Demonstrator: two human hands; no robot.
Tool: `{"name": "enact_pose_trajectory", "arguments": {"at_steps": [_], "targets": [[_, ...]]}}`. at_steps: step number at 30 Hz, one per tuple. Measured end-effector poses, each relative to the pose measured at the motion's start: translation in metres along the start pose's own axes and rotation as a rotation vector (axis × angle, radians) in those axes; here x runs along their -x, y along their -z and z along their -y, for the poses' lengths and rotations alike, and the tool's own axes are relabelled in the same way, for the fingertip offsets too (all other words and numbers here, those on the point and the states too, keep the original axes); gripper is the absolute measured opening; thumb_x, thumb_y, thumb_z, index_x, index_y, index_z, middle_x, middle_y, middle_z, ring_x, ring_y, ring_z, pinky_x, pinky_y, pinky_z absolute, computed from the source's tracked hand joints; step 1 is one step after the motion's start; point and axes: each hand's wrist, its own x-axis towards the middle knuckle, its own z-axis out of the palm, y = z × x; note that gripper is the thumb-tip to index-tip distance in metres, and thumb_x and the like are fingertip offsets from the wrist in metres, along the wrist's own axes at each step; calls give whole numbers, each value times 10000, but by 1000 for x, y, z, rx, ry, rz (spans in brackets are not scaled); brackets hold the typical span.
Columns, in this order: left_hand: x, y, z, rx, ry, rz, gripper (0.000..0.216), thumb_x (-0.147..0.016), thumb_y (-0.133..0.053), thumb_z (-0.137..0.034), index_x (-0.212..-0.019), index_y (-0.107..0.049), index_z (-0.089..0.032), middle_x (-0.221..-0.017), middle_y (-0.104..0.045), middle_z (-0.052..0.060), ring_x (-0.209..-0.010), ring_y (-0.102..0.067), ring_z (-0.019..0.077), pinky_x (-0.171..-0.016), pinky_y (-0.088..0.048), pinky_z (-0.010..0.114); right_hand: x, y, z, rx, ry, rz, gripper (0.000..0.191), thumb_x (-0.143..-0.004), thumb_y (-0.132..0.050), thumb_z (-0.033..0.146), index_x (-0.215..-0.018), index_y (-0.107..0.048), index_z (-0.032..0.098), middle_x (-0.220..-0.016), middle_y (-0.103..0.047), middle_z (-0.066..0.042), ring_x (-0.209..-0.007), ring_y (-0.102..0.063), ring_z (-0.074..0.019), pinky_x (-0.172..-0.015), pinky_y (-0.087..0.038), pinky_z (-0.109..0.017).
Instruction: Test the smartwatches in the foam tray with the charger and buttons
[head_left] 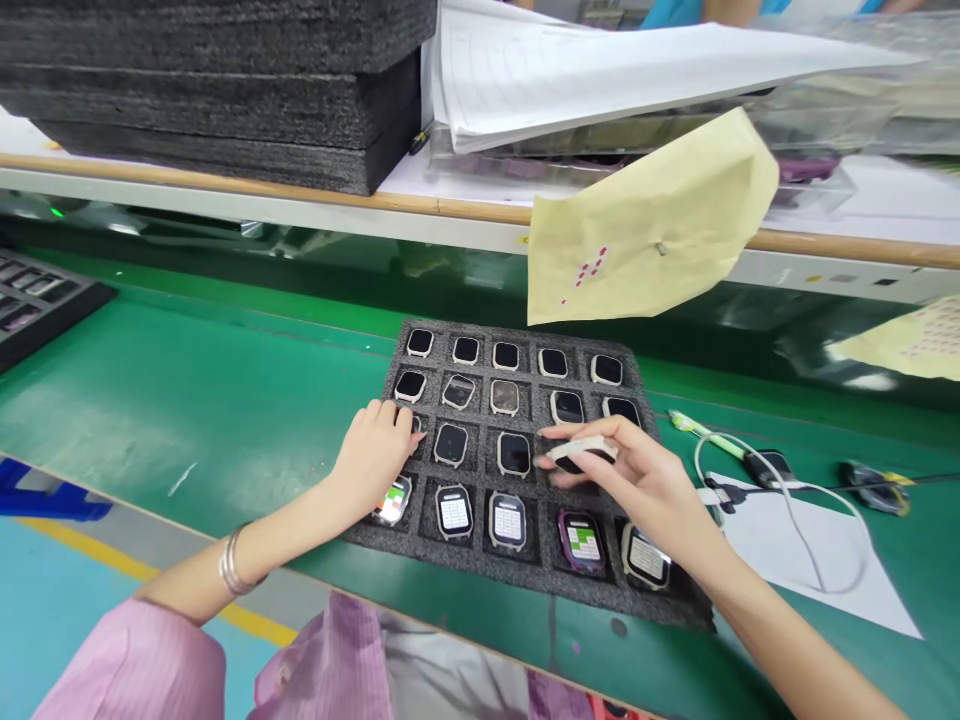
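A black foam tray (480,562) with rows of square pockets holds several smartwatch bodies without straps. My right hand (637,475) grips a pale-framed smartwatch (581,453) between thumb and fingers, tilted just above the third row. At the tray's left edge, my left hand (375,445) has its fingers closed about another smartwatch (416,425) in the third row, mostly hidden under them. Nearest me, the front row has lit screens, among them a purple-framed watch (581,540) and a white-screened watch (454,512). Screens farther back are dark.
Black foam blocks (225,90) and papers (637,70) lie on the shelf above the green bench (225,400). A yellow sheet (652,225) hangs from its edge. At right are a white cable (847,510) and white paper (840,590). Another tray (45,300) sits far left.
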Motion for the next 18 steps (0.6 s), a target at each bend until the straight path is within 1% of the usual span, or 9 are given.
{"name": "enact_pose_trajectory", "arguments": {"at_steps": [2, 4, 5, 7, 9, 11, 13, 15, 18], "targets": [[-4, -5, 1, 46, 7, -14, 146, -907, -571, -231, -957, -612, -100, -902, -644, 153, -888, -591, 305, -761, -468, 405, -1, -3, 7, -123, -103, -30, 211, -883, -665, 392, -935, -600, 198, -992, -715, -97, -561, -618, -141, -412, -467, -236], [-6, -5, 7, 121, -4, 1, 185, -891, -608, -266, -1011, -604, -124, -872, -640, 98, -844, -610, 264, -735, -480, 361, -4, -5, 13, -178, -148, -61, 261, -867, -687, 390, -1017, -627, 185, -896, -729, -83, -426, -478, -79, -339, -343, -203], [-6, -3, 11, 193, 5, 12, 189, -888, -615, -288, -1005, -614, -141, -848, -631, 71, -807, -615, 243, -714, -483, 343, -5, -5, 14, -216, -158, -58, 308, -870, -683, 396, -1088, -632, 183, -896, -732, -86, -418, -441, -70, -342, -321, -204], [-8, 4, 17, 449, 68, 20, 184, -885, -613, -334, -935, -645, -160, -842, -612, 51, -760, -618, 214, -689, -489, 326, -7, -7, 17, -331, -175, 3, 412, -888, -653, 406, -1241, -590, 201, -998, -727, -117, -470, -462, -88, -381, -353, -221], [-11, 14, 18, 830, 159, 58, 223, -870, -631, -378, -901, -656, -158, -889, -624, 59, -760, -632, 197, -689, -504, 319, -9, -7, 18, -438, -179, 74, 495, -896, -639, 400, -1343, -521, 223, -1112, -697, -147, -552, -514, -122, -440, -413, -255], [-16, 23, 13, 1221, 223, 154, 273, -851, -661, -404, -938, -658, -146, -900, -657, 64, -750, -651, 178, -664, -516, 285, -10, -8, 18, -486, -175, 119, 557, -893, -643, 390, -1397, -472, 229, -1134, -682, -157, -609, -538, -146, -498, -455, -289], [-23, 32, 2, 1518, 261, 253, 293, -845, -678, -395, -972, -671, -130, -849, -680, 65, -709, -650, 153, -605, -500, 237, -10, -8, 16, -510, -170, 148, 566, -899, -641, 383, -1414, -459, 233, -1103, -687, -147, -624, -538, -148, -533, -471, -303], [-29, 37, -12, 1700, 283, 296, 293, -834, -699, -364, -994, -688, -119, -789, -682, 60, -650, -628, 126, -543, -467, 200, -9, -8, 14, -538, -164, 171, 531, -907, -640, 369, -1399, -481, 251, -1073, -692, -124, -629, -537, -142, -550, -476, -299], [-34, 39, -32, 1796, 309, 307, 334, -834, -693, -355, -1066, -690, -114, -730, -653, 39, -558, -569, 93, -464, -407, 183, -8, -8, 9, -530, -146, 196, 435, -881, -683, 352, -1294, -590, 251, -1009, -698, -92, -604, -537, -128, -527, -464, -278]]}}
